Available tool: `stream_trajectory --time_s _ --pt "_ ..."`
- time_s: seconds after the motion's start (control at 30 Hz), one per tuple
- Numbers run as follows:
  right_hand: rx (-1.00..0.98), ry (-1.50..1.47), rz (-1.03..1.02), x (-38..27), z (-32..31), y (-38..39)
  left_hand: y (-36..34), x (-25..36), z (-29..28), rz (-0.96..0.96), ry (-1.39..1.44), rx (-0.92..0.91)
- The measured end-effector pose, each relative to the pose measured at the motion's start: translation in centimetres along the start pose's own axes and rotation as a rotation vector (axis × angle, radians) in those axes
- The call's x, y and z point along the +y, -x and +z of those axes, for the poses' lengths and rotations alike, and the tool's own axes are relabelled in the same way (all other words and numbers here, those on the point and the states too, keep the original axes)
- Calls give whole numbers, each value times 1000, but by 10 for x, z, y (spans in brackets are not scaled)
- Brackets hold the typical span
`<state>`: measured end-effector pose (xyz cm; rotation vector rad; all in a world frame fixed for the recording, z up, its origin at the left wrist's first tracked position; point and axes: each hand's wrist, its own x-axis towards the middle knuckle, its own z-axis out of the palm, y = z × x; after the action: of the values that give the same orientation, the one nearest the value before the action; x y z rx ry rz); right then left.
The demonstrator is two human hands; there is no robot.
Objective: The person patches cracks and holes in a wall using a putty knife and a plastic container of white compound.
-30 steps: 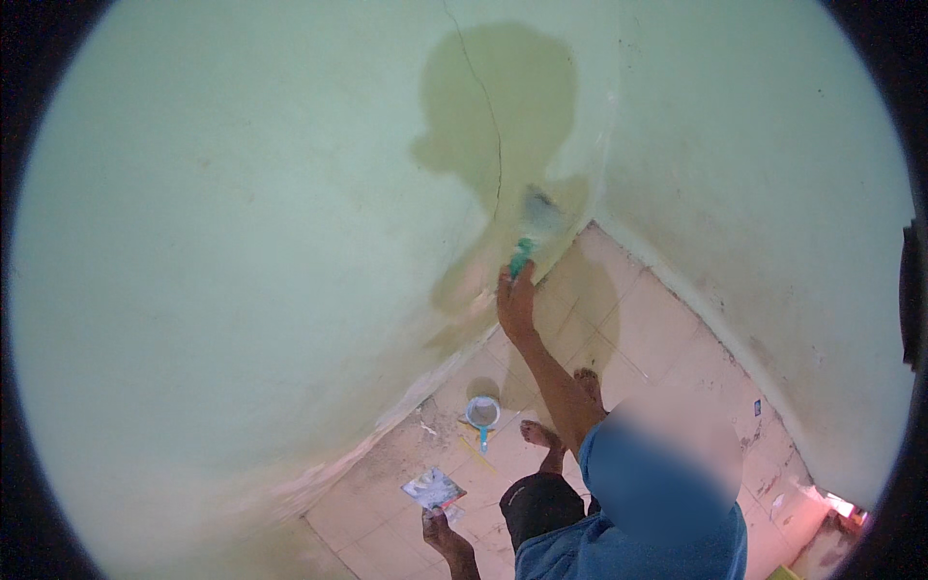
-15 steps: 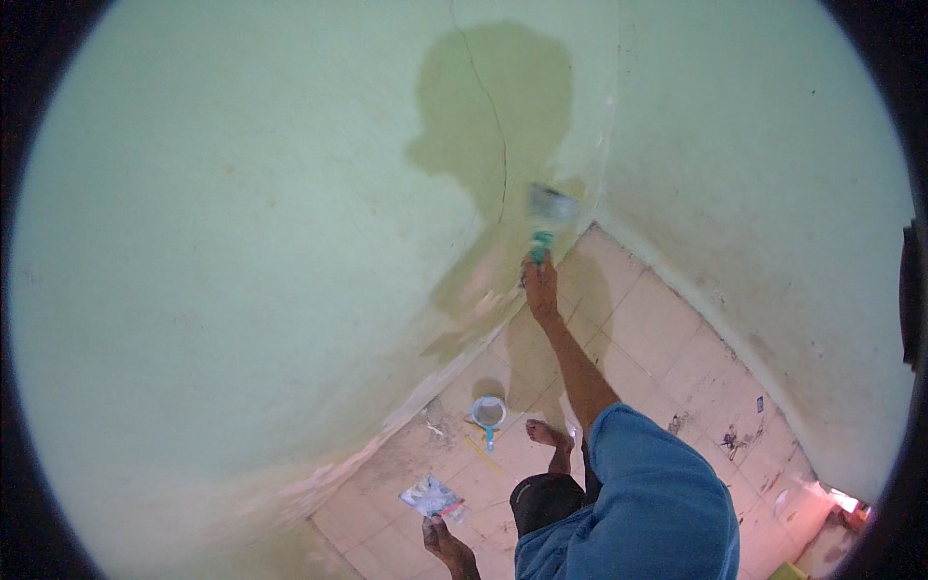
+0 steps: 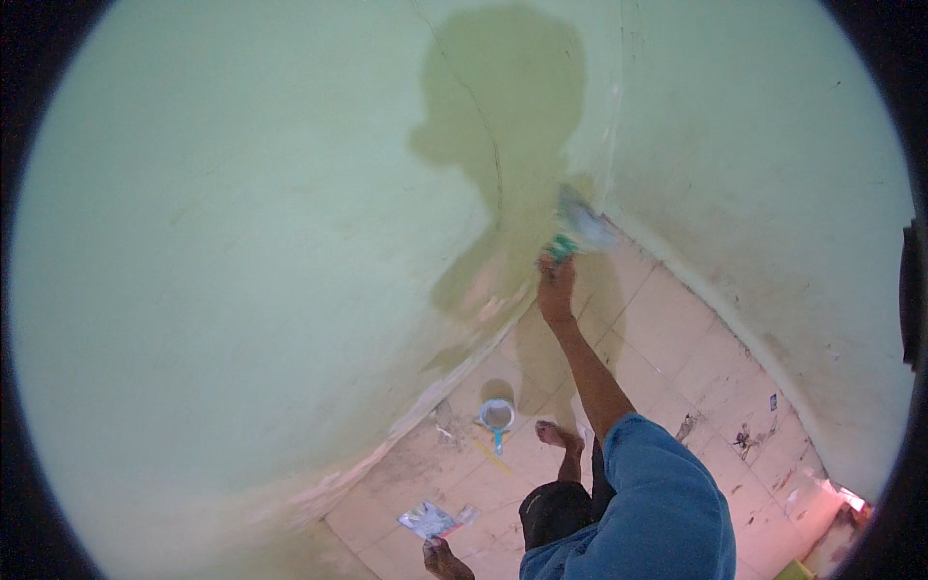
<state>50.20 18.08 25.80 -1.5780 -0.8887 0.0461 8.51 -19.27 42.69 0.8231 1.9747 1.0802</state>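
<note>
My right hand (image 3: 556, 288) is closed around the green handle of a wide putty knife (image 3: 586, 222). Its blade, blurred by motion, tilts toward the right near the foot of the wall corner; whether it touches the wall I cannot tell. Low in the view, my left hand (image 3: 446, 560) grips a second flat scraper (image 3: 423, 519), whose broad blade carries pale, smeared material and shows a red strip near the hand. A thin dark crack (image 3: 480, 114) runs down the green wall (image 3: 290, 193), left of the right hand and partly within my shadow.
A pale round container with a blue handle (image 3: 497, 416) stands on the tiled floor (image 3: 667, 329) near my bare foot (image 3: 553, 433). A yellow strip (image 3: 493, 456) lies beside it. Another green wall (image 3: 773, 174) meets the first at the corner. Dark debris (image 3: 744, 440) lies at right.
My right hand has shifted slightly right and down, and its putty knife has swung clockwise toward the corner. The left hand with its scraper sits a little lower.
</note>
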Motion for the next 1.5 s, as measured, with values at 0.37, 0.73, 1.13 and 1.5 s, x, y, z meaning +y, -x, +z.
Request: stream_trajectory --time_s 0.37,0.73,1.13,1.5 --pt "155 -476 292 -99 -52 -16 13 -4 4 -50 53 19" --pt "-130 -47 21 -80 -50 -48 5 -44 -2 6 294 19" --pt "-209 -88 254 -86 -62 -28 24 -35 -7 52 56 -2" --pt "-73 -154 183 -88 -76 -47 24 -37 -8 29 30 -54"
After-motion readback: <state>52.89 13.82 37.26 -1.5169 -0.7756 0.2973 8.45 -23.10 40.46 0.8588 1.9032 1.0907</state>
